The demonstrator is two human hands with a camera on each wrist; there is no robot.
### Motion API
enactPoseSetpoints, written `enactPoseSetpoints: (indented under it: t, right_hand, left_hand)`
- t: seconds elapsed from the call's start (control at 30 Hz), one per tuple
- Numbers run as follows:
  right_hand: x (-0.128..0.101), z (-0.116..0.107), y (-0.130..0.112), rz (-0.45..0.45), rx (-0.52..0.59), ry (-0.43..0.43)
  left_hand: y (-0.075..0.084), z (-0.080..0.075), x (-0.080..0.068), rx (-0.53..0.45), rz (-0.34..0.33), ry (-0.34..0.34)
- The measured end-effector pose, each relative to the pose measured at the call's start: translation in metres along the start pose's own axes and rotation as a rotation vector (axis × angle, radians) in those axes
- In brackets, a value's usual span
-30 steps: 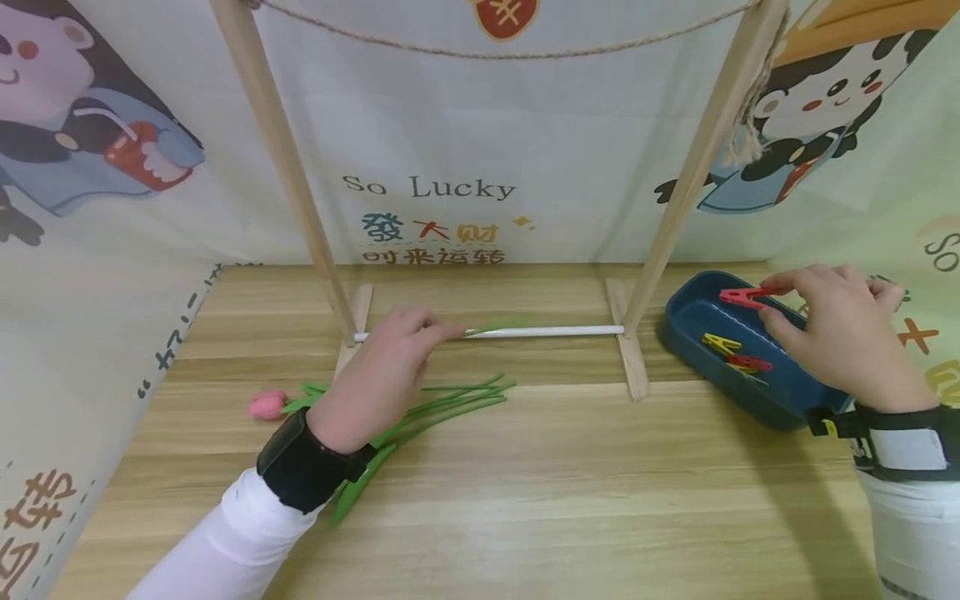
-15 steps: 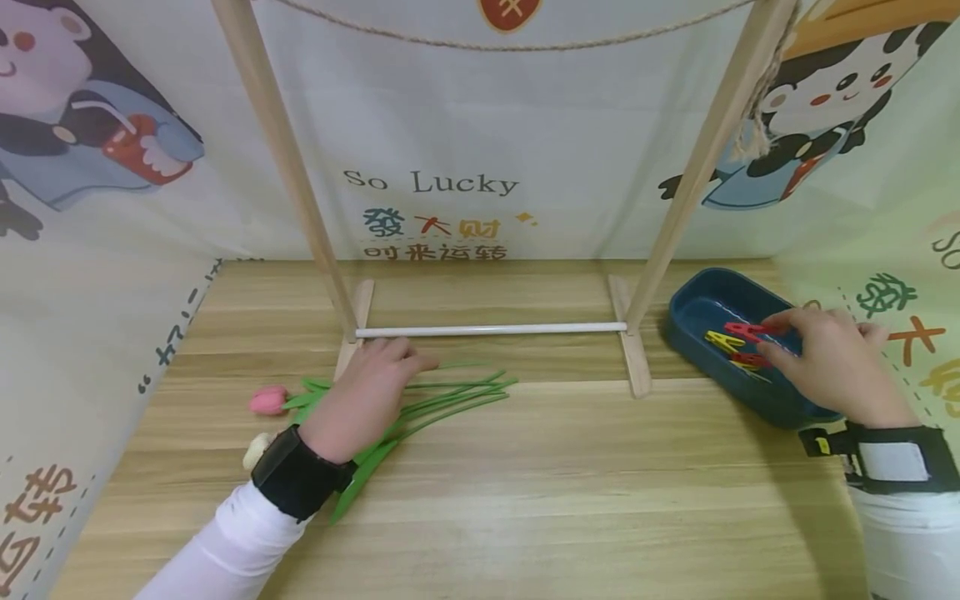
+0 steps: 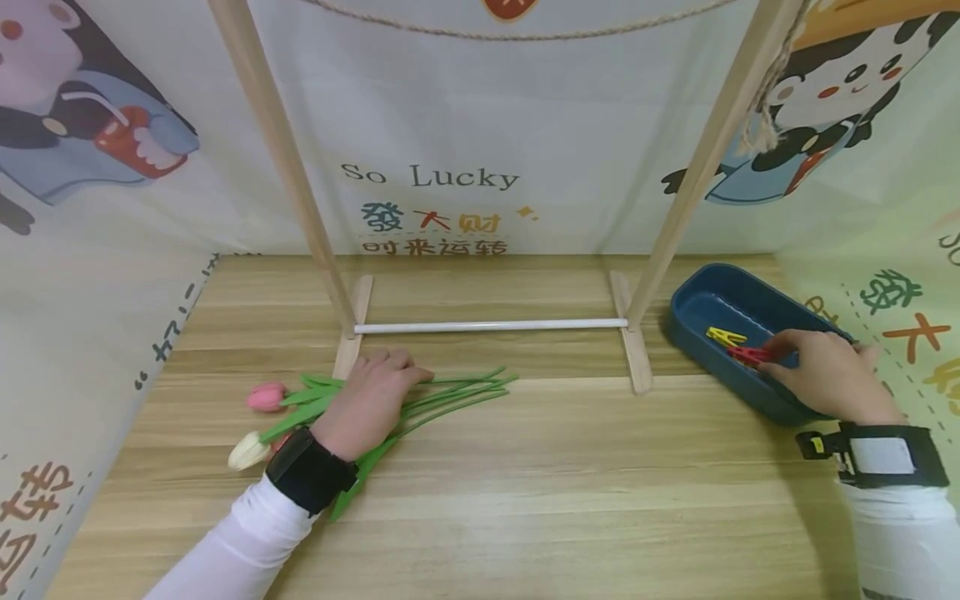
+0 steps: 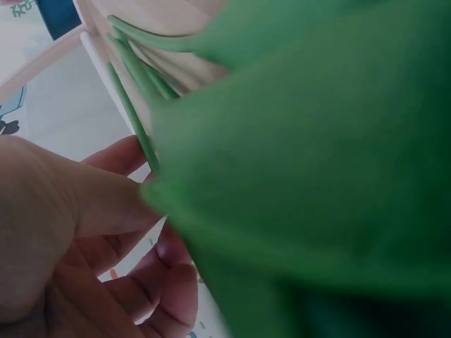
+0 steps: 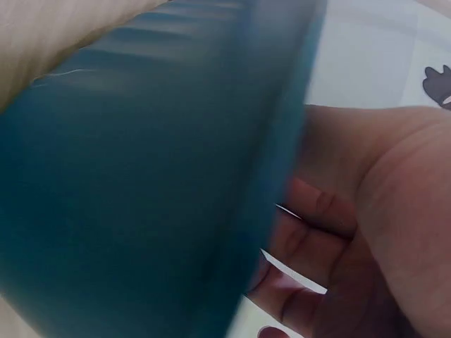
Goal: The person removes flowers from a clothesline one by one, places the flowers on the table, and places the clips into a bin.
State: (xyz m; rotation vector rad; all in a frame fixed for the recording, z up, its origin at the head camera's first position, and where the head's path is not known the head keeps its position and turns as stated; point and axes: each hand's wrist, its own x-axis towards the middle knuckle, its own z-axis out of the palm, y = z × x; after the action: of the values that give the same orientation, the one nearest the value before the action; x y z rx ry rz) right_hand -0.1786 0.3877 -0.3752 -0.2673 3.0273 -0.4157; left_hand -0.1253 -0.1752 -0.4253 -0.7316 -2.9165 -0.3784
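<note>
Several tulips with green stems lie on the wooden table at left. A pink tulip head and a white one point left, with another pinkish head mostly hidden by the wrist. My left hand is over them. In the left wrist view, its thumb and finger pinch a green stem, while a large leaf blocks much of that view. Inside the blue bin, my right hand pinches a red clothespin, partly hidden by the fingers. Beside it lies a yellow clothespin.
A wooden frame with two uprights stands behind the flowers. Twine sags between the uprights, and a white rod joins their feet. Printed cloth walls enclose the table. The bin's wall fills the right wrist view.
My left hand has lowered the pinched stem from near the white rod to the other stems, and the white tulip head has come into view. The right hand has lowered the red clothespin into the bin.
</note>
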Motion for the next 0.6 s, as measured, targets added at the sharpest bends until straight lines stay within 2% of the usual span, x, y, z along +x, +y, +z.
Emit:
enactPoseSetpoints:
  t: [0.3, 0.6]
  right_hand:
    - [-0.003, 0.006, 0.01, 0.027, 0.012, -0.058]
    - [-0.003, 0.005, 0.011, 0.043, 0.008, -0.071]
  left_hand:
    - [0.001, 0.002, -0.004, -0.015, -0.007, -0.005]
    - [0.0, 0.001, -0.004, -0.032, -0.021, 0.005]
